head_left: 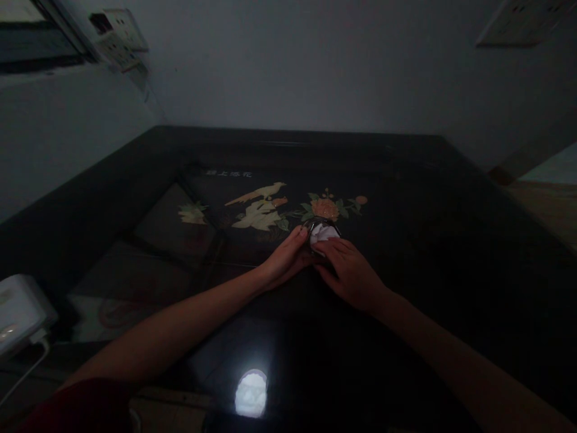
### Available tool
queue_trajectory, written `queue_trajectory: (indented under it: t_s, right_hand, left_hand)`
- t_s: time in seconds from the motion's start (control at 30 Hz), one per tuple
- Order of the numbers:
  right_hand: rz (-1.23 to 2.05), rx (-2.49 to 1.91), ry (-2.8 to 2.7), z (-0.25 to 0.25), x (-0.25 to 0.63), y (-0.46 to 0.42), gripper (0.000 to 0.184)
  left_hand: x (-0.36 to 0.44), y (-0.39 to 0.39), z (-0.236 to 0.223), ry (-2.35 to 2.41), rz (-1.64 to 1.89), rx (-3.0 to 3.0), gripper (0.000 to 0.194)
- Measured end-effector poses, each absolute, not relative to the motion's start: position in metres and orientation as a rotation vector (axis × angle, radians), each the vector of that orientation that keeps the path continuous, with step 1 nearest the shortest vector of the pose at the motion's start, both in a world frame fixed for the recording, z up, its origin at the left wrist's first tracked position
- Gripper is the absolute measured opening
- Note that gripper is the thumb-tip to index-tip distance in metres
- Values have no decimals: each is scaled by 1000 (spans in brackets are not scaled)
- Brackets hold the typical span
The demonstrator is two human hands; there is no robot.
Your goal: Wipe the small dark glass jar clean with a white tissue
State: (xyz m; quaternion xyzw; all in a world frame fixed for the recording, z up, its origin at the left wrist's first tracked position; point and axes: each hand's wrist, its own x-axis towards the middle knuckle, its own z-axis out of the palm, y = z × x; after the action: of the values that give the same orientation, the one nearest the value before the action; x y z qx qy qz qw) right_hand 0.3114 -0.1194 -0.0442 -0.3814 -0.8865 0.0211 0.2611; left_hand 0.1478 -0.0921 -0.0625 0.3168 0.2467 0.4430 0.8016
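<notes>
Dark-rimmed item [325, 221], perhaps a pair of glasses though the dim light leaves this unsure: in the head view it sits between the two hands, just above or on the glossy black table [396, 204], in front of the printed peony [324, 208]. The left hand [287, 255] grasps its left edge, thumb on the near side and the other fingers curled under. The right hand [349, 270] has its fingers closed over a crumpled white cloth or tissue [323, 233], pressed against the item; whether they also grip the rim, I cannot tell. The step in hand looks like rubbing or wiping. The next move calls for a steady left hold and light, even pressure from the right fingertips, without bending the rim.
</notes>
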Motion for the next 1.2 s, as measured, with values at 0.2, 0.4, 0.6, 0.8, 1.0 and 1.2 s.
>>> queue_trajectory:
  t_s: [0.2, 0.4, 0.6, 0.8, 1.0, 1.2]
  right_hand:
    - [-236, -1085, -2474, -41, 309, -124, 21]
    - [-494, -1239, -2516, -43, 301, -131, 26]
    - [-585, -1290, -2516, -47, 301, -132, 32]
    - [-543, -1297, -2503, -51, 302, -128, 37]
    - [-380, -1192, -2513, -53, 306, -121, 40]
    - [-137, -1076, -2485, -52, 308, -119, 34]
  left_hand:
    - [149, -92, -61, 544, 963, 682, 29]
    - [152, -93, -61, 542, 974, 689, 27]
    - [153, -94, -57, 567, 974, 696, 29]
    - [154, -95, -54, 551, 977, 680, 28]
    - [152, -93, -60, 540, 971, 685, 25]
    - [150, -90, -66, 517, 966, 657, 26]
